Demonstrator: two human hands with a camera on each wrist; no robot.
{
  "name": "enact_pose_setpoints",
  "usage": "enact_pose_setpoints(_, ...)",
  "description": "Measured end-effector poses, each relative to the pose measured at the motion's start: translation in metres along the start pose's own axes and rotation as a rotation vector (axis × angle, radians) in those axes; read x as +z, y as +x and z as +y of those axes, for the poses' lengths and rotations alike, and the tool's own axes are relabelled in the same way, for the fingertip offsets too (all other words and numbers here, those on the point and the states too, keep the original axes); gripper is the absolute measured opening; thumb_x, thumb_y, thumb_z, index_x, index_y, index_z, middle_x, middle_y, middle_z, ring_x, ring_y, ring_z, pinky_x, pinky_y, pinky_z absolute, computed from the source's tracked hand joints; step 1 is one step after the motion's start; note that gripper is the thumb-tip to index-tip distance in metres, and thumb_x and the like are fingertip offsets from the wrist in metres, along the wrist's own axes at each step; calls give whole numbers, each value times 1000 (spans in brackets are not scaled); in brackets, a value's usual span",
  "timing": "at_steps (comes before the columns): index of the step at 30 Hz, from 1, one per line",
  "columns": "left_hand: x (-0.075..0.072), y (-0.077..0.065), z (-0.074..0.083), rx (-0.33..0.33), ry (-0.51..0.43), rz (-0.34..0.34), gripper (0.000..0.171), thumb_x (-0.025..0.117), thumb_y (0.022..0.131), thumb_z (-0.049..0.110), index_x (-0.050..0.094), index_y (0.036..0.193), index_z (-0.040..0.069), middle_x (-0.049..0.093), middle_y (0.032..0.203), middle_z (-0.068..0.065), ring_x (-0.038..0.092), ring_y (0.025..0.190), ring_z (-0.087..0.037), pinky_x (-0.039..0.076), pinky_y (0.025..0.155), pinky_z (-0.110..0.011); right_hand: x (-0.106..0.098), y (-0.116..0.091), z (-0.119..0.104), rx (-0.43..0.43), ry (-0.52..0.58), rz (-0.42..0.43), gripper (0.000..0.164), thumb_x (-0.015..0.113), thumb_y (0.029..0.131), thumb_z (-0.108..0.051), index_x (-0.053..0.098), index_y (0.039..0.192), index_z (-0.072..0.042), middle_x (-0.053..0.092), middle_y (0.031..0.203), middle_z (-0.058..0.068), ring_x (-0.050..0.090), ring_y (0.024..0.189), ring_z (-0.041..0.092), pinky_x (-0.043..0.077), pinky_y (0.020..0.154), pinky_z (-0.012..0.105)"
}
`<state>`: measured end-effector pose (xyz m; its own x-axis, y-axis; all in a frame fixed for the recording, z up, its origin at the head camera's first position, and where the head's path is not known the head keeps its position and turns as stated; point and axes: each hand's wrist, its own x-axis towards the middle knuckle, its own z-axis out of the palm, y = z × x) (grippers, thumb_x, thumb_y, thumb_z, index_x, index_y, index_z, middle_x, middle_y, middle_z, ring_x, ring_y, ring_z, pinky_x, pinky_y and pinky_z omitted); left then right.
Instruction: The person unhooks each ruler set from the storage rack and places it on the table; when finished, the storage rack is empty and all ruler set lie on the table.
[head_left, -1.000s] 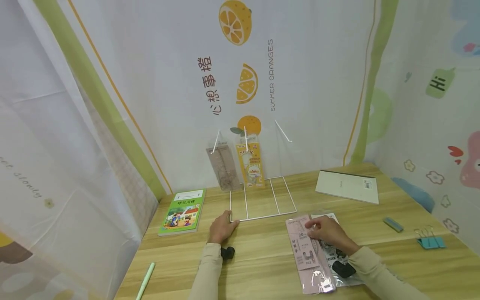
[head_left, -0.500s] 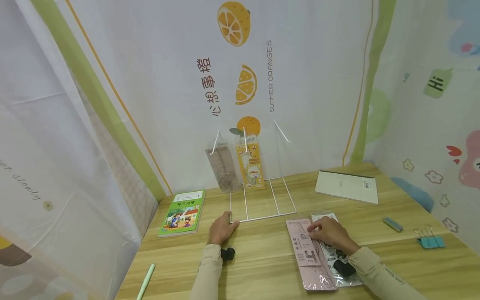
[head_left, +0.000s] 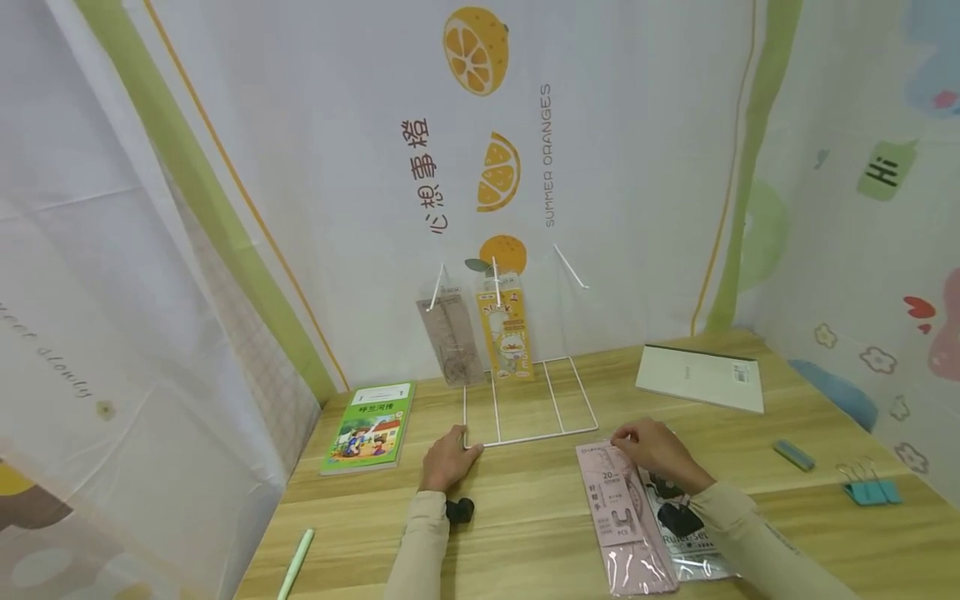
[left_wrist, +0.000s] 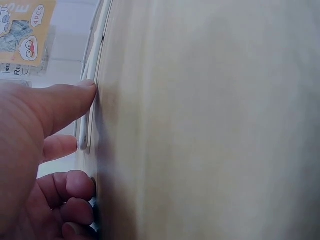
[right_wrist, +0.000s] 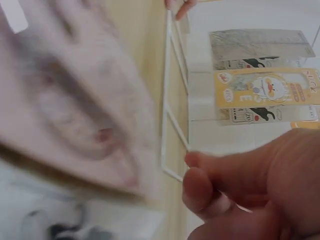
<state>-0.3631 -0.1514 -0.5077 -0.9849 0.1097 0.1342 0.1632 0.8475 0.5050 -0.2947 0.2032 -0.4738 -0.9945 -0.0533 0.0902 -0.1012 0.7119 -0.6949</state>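
In the head view my left hand (head_left: pixel 450 460) holds the front left corner of a white wire display rack (head_left: pixel 525 437). The left wrist view has its thumb (left_wrist: pixel 75 102) against the wire and the other fingers bent below. Farther right, the thumb and forefinger of my right hand (head_left: pixel 658 454) pinch together at the upper right corner of a pink ruler set packet (head_left: pixel 611 496); the exact contact is hard to see. Partly under that hand and forearm lies a white ruler set packet (head_left: pixel 686 542). Close to the right wrist camera, the pink packet is blurred.
From the rack's hooks hang a greyish packet (head_left: pixel 452 342) and a yellow duck packet (head_left: pixel 508 337); a third hook (head_left: pixel 572 267) is bare. Around lie a green book (head_left: pixel 369 427), a pale pen (head_left: pixel 296 562), a notebook (head_left: pixel 697 377), a small blue-grey block (head_left: pixel 793 455) and a teal binder clip (head_left: pixel 873 492).
My right hand has slid up from the pink packet's right edge to its top corner, and more of the white packet shows below it. My left hand stays at the rack's corner.
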Motion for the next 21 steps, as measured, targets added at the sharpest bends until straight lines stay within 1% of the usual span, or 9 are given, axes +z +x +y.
enact_pose_setpoints(2,1,1,0,-5,3,-2,53,70,93,37,60,133,3,69,120,-23,66,103,-44,51,84,-57,0,9,-5,-4,1,9,17,57,98,-11,69,94,-1,57,76,3,49,64,17,37,55,30)
enact_pose_setpoints(5,1,1,0,0,6,1,52,71,93,36,60,132,3,69,118,-24,67,102,-44,51,83,-57,1,26,-12,-26,-4,15,22,47,104,-14,60,91,-3,51,73,3,43,61,17,34,55,30)
enact_pose_setpoints(8,1,0,0,4,7,6,53,71,93,35,60,132,2,70,117,-24,67,101,-44,51,82,-57,2,47,-22,-63,-25,23,27,39,107,-15,50,84,-6,43,70,3,37,59,16,30,56,30)
enact_pose_setpoints(11,1,0,1,-3,6,6,53,71,93,36,60,132,2,69,118,-23,67,102,-43,51,83,-57,1,68,-37,-89,-49,24,31,33,108,-18,44,80,-10,39,69,2,34,59,16,29,56,30)
enact_pose_setpoints(13,0,0,1,-4,6,6,53,72,93,35,60,132,2,69,118,-23,67,102,-43,51,83,-57,0,81,-50,-94,-40,50,37,30,109,-24,43,78,-10,39,67,2,33,58,16,28,56,30)
enact_pose_setpoints(16,1,0,1,0,5,2,53,71,93,35,60,132,1,70,117,-24,67,101,-43,51,83,-57,-2,98,-66,-101,-14,117,44,27,110,-31,43,75,-10,40,66,3,33,56,16,30,54,31)
enact_pose_setpoints(18,1,-1,1,9,1,2,52,72,93,34,60,131,1,70,115,-24,68,99,-43,52,82,-56,-2,108,-75,-134,53,165,41,30,109,-27,47,79,-6,47,70,7,37,58,18,34,55,32)
enact_pose_setpoints(20,1,-1,1,12,0,6,52,72,93,34,60,131,1,70,114,-23,68,98,-42,52,81,-56,-2,119,-82,-183,140,184,24,37,104,-14,52,91,1,56,84,16,50,68,25,44,63,37)
enact_pose_setpoints(21,1,-1,1,13,2,9,52,72,92,34,60,131,1,70,114,-23,68,97,-42,52,80,-56,-2,123,-85,-211,191,179,16,40,99,-7,53,100,4,58,95,21,55,77,30,48,71,41)
